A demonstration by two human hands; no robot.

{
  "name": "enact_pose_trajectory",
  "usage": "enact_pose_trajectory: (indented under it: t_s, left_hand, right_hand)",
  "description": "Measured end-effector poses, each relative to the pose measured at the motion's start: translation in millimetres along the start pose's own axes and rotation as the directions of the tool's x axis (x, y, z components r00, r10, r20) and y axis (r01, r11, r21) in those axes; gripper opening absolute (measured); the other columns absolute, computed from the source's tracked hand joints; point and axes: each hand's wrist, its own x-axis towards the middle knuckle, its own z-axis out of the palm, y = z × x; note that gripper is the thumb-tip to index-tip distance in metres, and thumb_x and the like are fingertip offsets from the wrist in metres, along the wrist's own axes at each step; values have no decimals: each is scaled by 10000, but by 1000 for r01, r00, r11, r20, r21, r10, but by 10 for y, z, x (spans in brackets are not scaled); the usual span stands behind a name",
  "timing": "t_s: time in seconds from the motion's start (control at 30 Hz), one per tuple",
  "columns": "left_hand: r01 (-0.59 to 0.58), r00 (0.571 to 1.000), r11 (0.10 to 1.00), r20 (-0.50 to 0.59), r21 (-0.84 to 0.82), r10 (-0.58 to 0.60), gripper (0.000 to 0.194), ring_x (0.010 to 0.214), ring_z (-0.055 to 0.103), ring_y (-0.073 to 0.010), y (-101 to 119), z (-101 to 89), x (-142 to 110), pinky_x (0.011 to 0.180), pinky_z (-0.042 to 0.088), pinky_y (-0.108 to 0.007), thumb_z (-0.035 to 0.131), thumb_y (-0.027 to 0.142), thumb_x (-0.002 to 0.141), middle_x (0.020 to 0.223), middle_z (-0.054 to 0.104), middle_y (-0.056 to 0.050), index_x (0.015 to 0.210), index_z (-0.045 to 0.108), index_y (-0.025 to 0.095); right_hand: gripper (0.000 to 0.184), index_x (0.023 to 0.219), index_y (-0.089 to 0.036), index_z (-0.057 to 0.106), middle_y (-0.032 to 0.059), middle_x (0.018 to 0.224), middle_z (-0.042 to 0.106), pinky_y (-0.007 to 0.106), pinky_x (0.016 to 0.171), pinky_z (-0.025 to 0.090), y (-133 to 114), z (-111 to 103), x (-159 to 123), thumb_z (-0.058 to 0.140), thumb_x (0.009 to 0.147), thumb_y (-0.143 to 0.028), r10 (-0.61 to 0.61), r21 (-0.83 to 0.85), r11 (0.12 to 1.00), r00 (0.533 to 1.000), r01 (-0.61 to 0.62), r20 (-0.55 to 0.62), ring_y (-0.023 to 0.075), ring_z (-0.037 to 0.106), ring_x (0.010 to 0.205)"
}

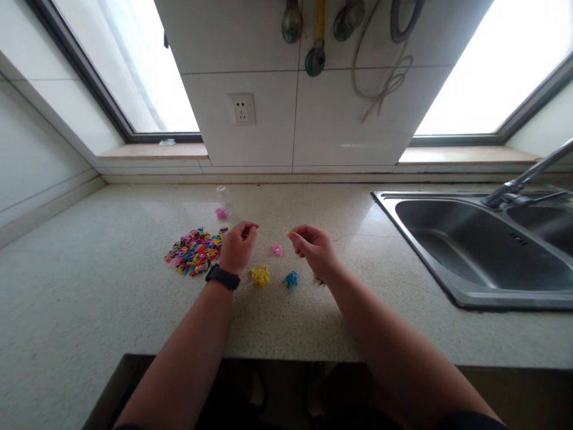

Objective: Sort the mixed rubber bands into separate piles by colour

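My right hand [313, 246] pinches a small yellow elastic band [286, 231] between thumb and fingertips, above the counter. My left hand [237, 246], with a black watch on its wrist, is closed in a pinch; whatever it holds, if anything, is too small to make out. Left of it lies a heap of mixed coloured bands [193, 252]. Between the hands sits a small pink cluster [277, 249]. Nearer to me are a yellow cluster [260, 276] and a blue cluster [290, 280]. A dark cluster [319, 280] is partly hidden by my right wrist.
Behind my left hand, a clear plastic container [224, 198] lies by a pink object [221, 213]. A steel sink [421, 257] with a faucet [514, 188] is set into the speckled counter [111, 269] at right. The tiled wall carries a socket [242, 109] and pipes.
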Motion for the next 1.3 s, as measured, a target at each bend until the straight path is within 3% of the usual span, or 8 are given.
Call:
enact_pose_trajectory:
  t_s: [0.23, 0.37, 0.43, 0.53, 0.6, 0.73, 1.0, 1.3]
  left_hand:
    - [4, 999, 1000, -39, -21, -5, 234, 584, 538, -133, 24, -10, 2, 563, 398, -240, 518, 310, 871, 669, 625, -7, 894, 700, 165]
    - [-17, 998, 999, -57, -47, 15, 232, 612, 558, -136, 38, -16, -2, 587, 415, -240, 512, 307, 882, 685, 622, -7, 915, 693, 167]
    - [-21, 997, 998, -69, -62, 17, 231, 611, 556, -135, 41, -13, -4, 582, 414, -238, 512, 310, 887, 680, 613, -4, 923, 690, 167]
    - [-18, 998, 997, -69, -72, 13, 227, 585, 537, -129, 45, -9, -5, 553, 397, -232, 513, 312, 890, 652, 592, 6, 916, 687, 168]
    - [-23, 998, 997, -65, -70, 18, 226, 576, 531, -127, 53, -10, -5, 544, 391, -231, 511, 310, 891, 642, 585, 9, 906, 686, 169]
    - [-34, 998, 998, -54, -59, 31, 227, 580, 534, -125, 79, -15, -5, 550, 392, -232, 506, 306, 895, 647, 589, 7, 904, 685, 166]
    - [-17, 999, 997, -30, -73, 15, 230, 564, 495, -120, 66, 6, -12, 529, 364, -231, 501, 309, 901, 637, 567, 9, 914, 677, 162]
    - [-32, 999, 996, -7, -77, 31, 227, 590, 517, -120, 51, 12, -17, 552, 376, -231, 502, 299, 904, 666, 591, -1, 924, 681, 160]
  right_hand:
    - [284, 786, -189, 617, -55, 535, 503, 205, 425, 324, -19, 4, -13, 663, 803, -468, 7, 42, 999, 1000, -8, 27, 77, 413, 448]
    - [263, 823, -186, 626, -29, 588, 547, 223, 490, 352, 5, 11, -62, 614, 848, -448, -60, -224, 971, 990, 87, 124, 93, 455, 505]
    - [199, 855, -188, 647, -7, 653, 599, 237, 565, 364, 24, 24, -102, 601, 867, -381, -138, -458, 849, 948, 263, 287, 102, 496, 572]
    - [125, 891, -203, 668, 16, 744, 663, 255, 655, 355, 55, 71, -150, 590, 879, -300, -120, -672, 563, 852, 482, 510, 127, 565, 683]
    - [127, 908, -210, 674, 24, 765, 684, 254, 651, 341, 75, 117, -162, 585, 889, -300, -54, -736, 452, 839, 504, 541, 139, 591, 703]
    - [138, 929, -219, 685, 43, 818, 717, 256, 617, 323, 107, 198, -150, 593, 887, -313, 17, -804, 348, 854, 482, 519, 161, 626, 715]
    - [171, 933, -213, 713, 80, 873, 738, 271, 608, 341, 152, 267, -119, 569, 890, -296, 14, -794, 339, 841, 504, 540, 199, 654, 746]
    - [239, 909, -232, 701, 43, 748, 703, 264, 586, 306, 88, 13, -77, 493, 930, -349, -154, -824, 382, 908, 418, 389, 151, 586, 623]
